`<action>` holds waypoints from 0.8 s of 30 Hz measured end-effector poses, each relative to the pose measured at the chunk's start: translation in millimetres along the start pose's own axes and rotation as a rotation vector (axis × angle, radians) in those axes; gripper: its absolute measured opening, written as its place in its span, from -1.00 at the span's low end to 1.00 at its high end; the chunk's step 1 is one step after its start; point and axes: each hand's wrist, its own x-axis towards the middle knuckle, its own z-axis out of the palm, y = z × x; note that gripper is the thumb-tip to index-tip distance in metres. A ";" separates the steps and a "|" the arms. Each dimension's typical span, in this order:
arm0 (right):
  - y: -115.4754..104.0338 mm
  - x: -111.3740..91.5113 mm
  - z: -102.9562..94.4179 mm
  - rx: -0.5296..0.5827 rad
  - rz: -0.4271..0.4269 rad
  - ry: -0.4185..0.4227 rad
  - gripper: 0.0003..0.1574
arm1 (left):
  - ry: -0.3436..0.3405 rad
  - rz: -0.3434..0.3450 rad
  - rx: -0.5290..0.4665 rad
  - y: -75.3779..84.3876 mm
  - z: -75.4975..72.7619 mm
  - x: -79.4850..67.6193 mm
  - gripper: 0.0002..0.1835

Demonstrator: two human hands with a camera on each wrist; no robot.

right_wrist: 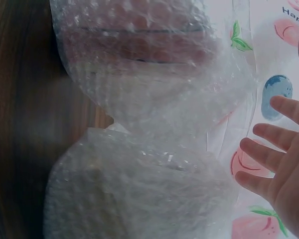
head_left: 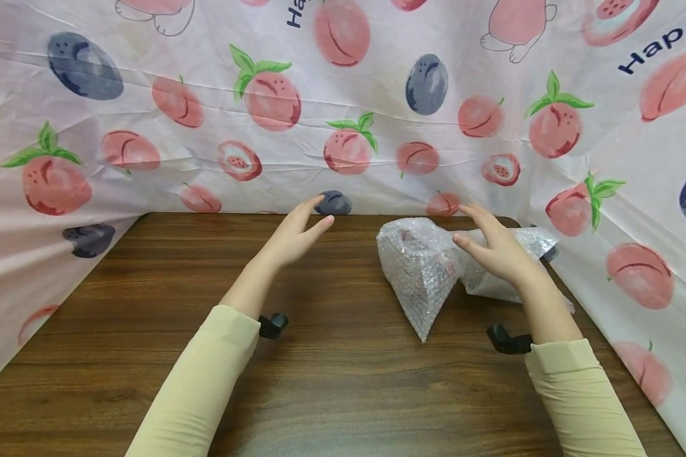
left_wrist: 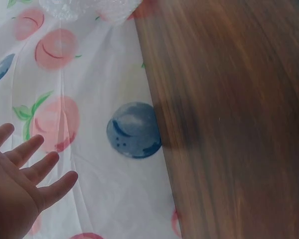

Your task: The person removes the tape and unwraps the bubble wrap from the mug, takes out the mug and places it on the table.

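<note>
While L hand (head_left: 291,238) and R hand (head_left: 500,251) hover w/ fingers (right_wrist: 261,156) spread, holding nothing, bubble-wrap pkg (head_left: 418,273) and 2nd pkg (head_left: 488,287) sit side by side on counter (head_left: 331,381), far R, so a broad, light two-sided hold would prob suit best.

White sheeting (head_left: 371,89) printed with pink peaches (head_left: 342,33) and blue fruit (head_left: 427,84) hangs behind a dark wood-grain table (head_left: 343,387).

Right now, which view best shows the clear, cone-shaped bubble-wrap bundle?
The head view: the bundle shows down to its pointed tip. Right wrist likely gives a close, cropped part; left wrist, perhaps a scrap at the top edge.
</note>
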 end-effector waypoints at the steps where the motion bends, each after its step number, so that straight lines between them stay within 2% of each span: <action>1: 0.2 -0.8 0.8 0.001 -0.003 0.006 -0.17 | 0.002 -0.002 -0.008 0.2 1.8 0.2 -0.28; 11: 8.0 -6.3 15.0 0.016 -0.061 0.042 -0.16 | 0.006 -0.028 -0.068 6.1 22.9 0.8 -0.29; 24: 12.7 -6.9 29.6 0.016 -0.072 0.059 -0.04 | 0.000 -0.041 -0.183 7.2 47.3 0.3 -0.30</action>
